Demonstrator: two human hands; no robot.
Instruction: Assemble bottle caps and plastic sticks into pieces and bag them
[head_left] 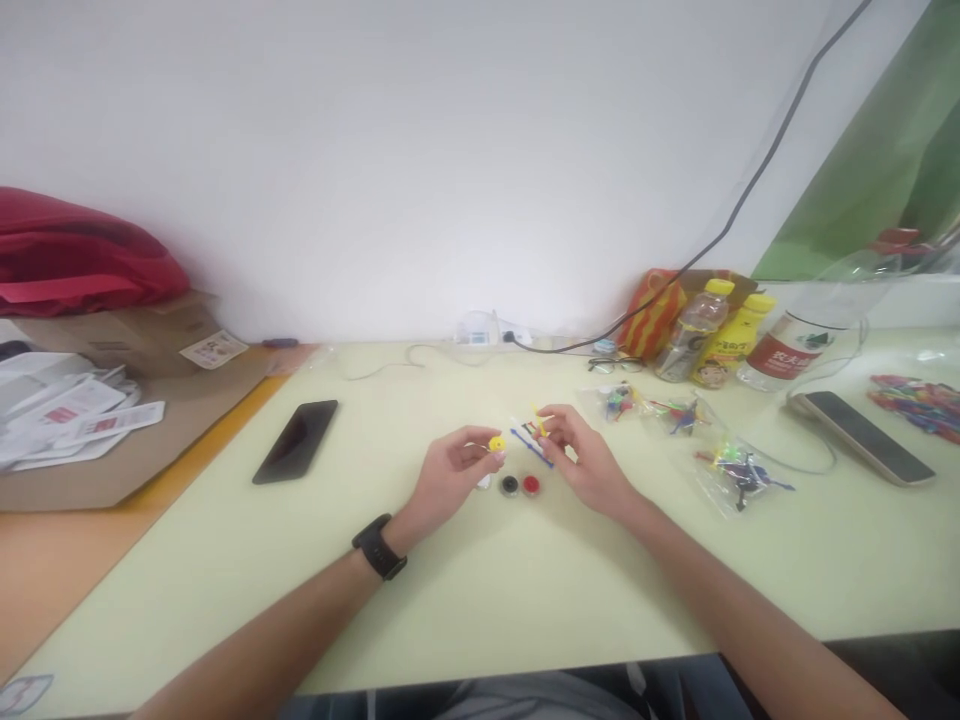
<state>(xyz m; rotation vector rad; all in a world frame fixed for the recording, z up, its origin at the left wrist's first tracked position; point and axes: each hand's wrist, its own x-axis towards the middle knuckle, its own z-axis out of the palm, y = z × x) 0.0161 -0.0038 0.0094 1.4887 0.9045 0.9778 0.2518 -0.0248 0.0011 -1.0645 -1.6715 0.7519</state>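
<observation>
Pinched between the thumb and fingers of my left hand [455,465] is a small round yellow plastic piece [496,444]. My right hand [589,465] grips a thin yellow plastic stick [538,420] near its fingertips. A blue plastic rod [532,448] with pointed ends lies at a slant between the hands, close to the right fingers. Just below them on the table sit a small black round piece [509,486] and a red round piece [531,485], side by side. Something small and white [484,482] shows partly under the left fingertips.
A dark phone [296,442] lies left; another phone [862,437] rests at right. Clear bags of colourful plastic parts [739,475] lie right of my hand. Bottles [735,340] and glasses [615,365] stand or lie behind. Cardboard [142,440] with white packets covers the far left.
</observation>
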